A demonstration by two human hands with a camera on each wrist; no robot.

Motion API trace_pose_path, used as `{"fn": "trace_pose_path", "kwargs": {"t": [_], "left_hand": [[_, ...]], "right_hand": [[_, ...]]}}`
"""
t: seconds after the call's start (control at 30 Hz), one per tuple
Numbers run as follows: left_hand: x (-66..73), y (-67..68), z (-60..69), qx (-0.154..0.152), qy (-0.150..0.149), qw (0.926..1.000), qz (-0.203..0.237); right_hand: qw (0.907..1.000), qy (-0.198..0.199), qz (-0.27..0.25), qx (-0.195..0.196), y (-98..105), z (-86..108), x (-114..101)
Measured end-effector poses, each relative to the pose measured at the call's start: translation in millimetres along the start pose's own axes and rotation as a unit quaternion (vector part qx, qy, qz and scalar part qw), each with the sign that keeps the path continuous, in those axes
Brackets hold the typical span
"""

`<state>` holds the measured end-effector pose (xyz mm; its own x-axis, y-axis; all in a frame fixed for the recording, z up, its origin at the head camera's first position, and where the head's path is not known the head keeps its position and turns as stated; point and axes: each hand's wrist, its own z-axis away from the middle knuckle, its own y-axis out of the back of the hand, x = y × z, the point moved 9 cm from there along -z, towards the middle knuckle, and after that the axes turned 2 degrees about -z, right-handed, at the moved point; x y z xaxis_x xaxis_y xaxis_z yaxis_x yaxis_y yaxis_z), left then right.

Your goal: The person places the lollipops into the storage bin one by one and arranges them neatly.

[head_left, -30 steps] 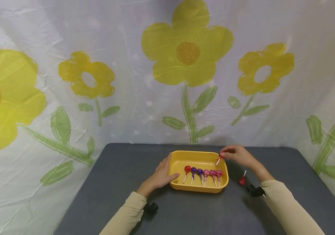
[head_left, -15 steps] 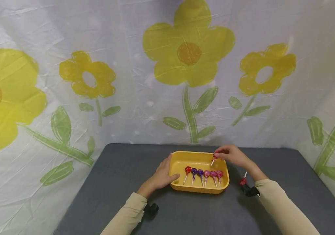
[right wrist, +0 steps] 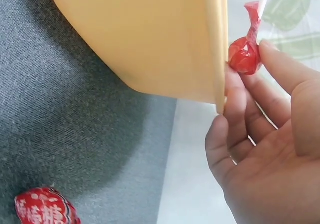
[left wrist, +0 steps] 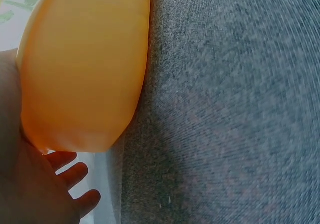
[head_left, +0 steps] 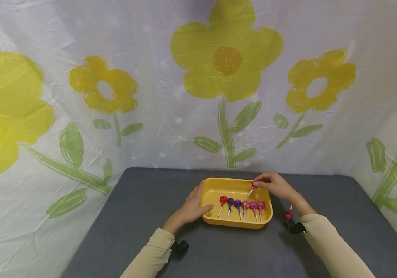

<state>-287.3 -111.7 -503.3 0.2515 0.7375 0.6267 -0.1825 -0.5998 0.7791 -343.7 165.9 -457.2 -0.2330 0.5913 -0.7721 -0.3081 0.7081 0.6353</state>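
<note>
My right hand [head_left: 277, 187] pinches a red-wrapped lollipop [right wrist: 245, 56] by its round head, over the back right part of the yellow tray [head_left: 233, 223]. The stick points down and left in the head view. My left hand [head_left: 190, 206] rests against the tray's left end, thumb over the rim, with loosely spread fingers [left wrist: 75, 175] outside the wall. Inside the tray a row of lollipops lies along the front: a red lollipop [head_left: 223, 199] at the left, then purple lollipops [head_left: 230, 202], then pink lollipops [head_left: 253, 205].
Another red lollipop [right wrist: 46, 207] lies on the grey table [head_left: 233, 255] right of the tray, near my right wrist and its black camera [head_left: 295, 227]. A flower-printed curtain [head_left: 163, 116] hangs behind the table.
My right hand has moved a little left with its lollipop, further over the tray. The left hand stays against the tray's left end. The camera view has shifted slightly.
</note>
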Motion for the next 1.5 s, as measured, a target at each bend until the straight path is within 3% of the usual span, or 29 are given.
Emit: {"fn": "trace_pose_path", "kwargs": {"t": [0.33,0.7,0.87,1.2,1.5], "left_hand": [[0.9,1.5,-1.7,0.006,-0.004,0.9999,0.012],[2.6,1.4,1.2,-0.003,0.006,1.0,0.006],[3.6,2.1,2.0,-0.006,0.007,1.0,0.001],[3.3,1.6,3.0,-0.009,0.003,0.9999,-0.009],[1.7,0.4,0.5,-0.021,0.0,0.9996,-0.018]], "right_hand": [[0.9998,-0.003,0.0,0.02,1,-1.9,0],[0.9997,0.022,0.002,-0.006,-7,-5.0,-17],[0.9983,0.047,-0.002,-0.036,-16,-9.9,-32],[0.9953,0.043,-0.019,-0.084,-26,-24.4,-44],[0.9862,0.045,-0.043,-0.153,-43,-37.7,-59]]}}
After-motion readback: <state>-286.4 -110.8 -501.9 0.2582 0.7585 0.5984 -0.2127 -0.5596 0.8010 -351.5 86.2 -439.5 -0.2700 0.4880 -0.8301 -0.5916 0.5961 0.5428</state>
